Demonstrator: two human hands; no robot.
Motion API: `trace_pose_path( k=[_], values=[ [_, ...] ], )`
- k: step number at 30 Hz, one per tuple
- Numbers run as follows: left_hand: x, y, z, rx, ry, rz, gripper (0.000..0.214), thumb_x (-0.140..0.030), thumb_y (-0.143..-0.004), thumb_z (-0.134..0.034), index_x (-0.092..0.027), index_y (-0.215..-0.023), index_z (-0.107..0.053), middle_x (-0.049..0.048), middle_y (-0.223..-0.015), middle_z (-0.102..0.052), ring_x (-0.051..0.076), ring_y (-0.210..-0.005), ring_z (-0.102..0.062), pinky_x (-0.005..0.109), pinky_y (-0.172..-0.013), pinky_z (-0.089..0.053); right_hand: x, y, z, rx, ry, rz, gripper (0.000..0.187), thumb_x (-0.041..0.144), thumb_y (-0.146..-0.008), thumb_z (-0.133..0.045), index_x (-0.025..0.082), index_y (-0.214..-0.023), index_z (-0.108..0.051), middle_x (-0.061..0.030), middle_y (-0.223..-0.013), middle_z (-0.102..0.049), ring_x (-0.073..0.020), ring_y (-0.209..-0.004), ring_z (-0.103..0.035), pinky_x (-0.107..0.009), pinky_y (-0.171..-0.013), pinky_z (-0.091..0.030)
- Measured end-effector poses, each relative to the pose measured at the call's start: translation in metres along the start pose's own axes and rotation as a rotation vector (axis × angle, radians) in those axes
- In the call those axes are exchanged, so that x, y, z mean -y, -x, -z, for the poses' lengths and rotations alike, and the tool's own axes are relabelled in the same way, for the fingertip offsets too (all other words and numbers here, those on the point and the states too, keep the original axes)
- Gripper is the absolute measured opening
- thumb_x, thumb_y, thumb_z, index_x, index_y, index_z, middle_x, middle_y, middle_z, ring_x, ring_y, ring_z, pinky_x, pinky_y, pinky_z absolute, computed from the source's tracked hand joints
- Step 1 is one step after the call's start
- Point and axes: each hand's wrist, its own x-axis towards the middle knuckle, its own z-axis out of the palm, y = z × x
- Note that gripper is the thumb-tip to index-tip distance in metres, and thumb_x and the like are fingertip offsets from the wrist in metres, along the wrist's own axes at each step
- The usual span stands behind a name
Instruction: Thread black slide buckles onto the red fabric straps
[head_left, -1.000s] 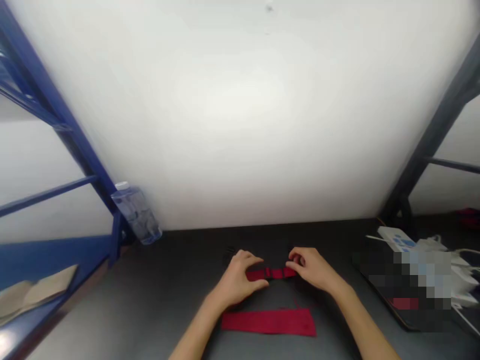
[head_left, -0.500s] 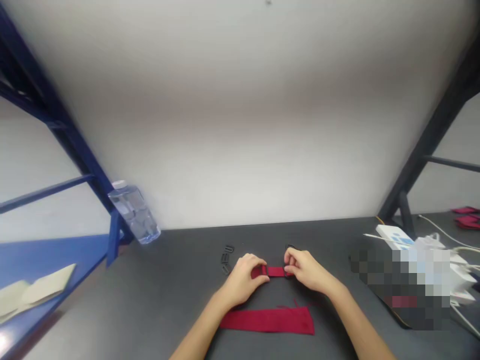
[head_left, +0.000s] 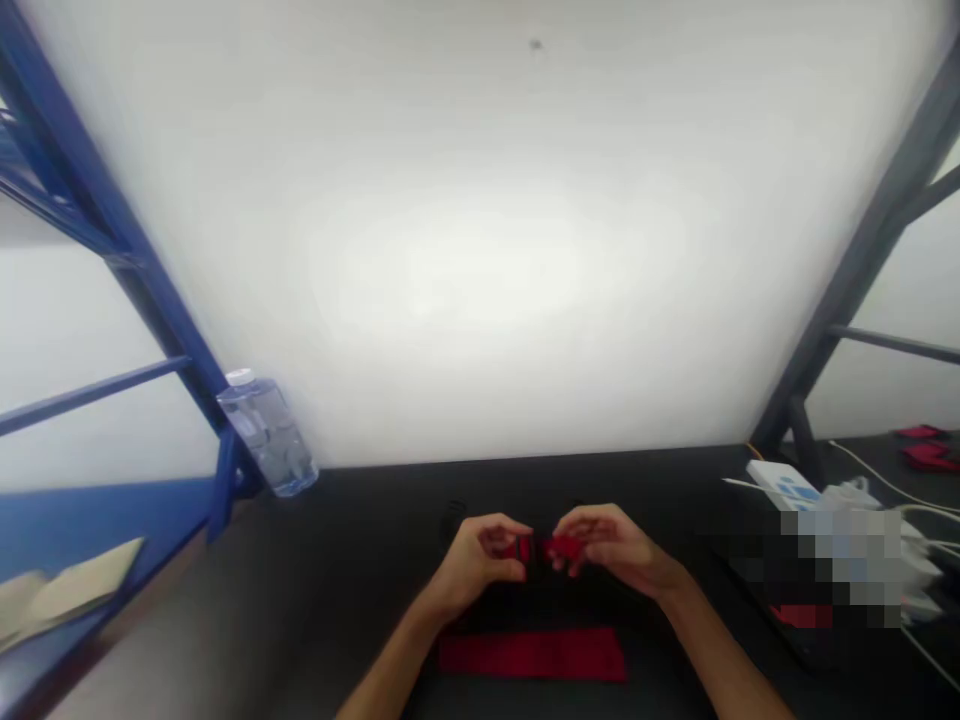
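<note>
My left hand grips the left end of a short red fabric strap between thumb and fingers. Beside those fingertips, a dark buckle sits on the strap. At the other end, my right hand has its fingers curled round the red fabric, which looks bunched there. Blur and shadow hide the finer detail of that end. A wider flat piece of red cloth lies on the dark table just below both hands. Behind my left hand, small dark buckles are barely visible.
A clear bottle with a white cap leans by the blue frame post. An open notebook rests on the blue surface at left. At right are a white box, cables and a blurred-out area; red pieces lie farther right.
My right hand has turned and its fingers have shifted on the strap, which was stretched flat between the hands and is now bunched at right. The view has brightened on the wall and darkened on the table.
</note>
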Motion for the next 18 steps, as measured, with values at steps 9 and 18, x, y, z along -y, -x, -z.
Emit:
trace_pose_path(
  k=[9, 18],
  values=[
    [0.002, 0.000, -0.003, -0.037, 0.149, -0.027, 0.034, -0.029, -0.071, -0.081, -0.011, -0.098, -0.070, 0.0036, -0.071, -0.067, 0.013, -0.058, -0.062, 0.026, -0.061, -0.051, -0.024, -0.016, -0.010, -0.159, 0.229, -0.015, 0.031, 0.045, -0.080, -0.069, 0.016, -0.077, -0.058, 0.0045, -0.061, -0.049, -0.0084, -0.052, -0.040, -0.021, -0.050, -0.031],
    [0.000, 0.003, -0.012, -0.010, 0.193, -0.003, 0.027, -0.028, -0.071, -0.082, -0.011, -0.085, -0.066, 0.0036, -0.070, -0.066, 0.013, -0.060, -0.061, 0.025, -0.059, -0.051, -0.025, -0.017, -0.019, -0.064, 0.403, -0.002, 0.033, 0.047, -0.084, -0.062, 0.017, -0.071, -0.055, 0.0031, -0.066, -0.047, -0.0112, -0.059, -0.039, -0.023, -0.055, -0.031]
  ],
)
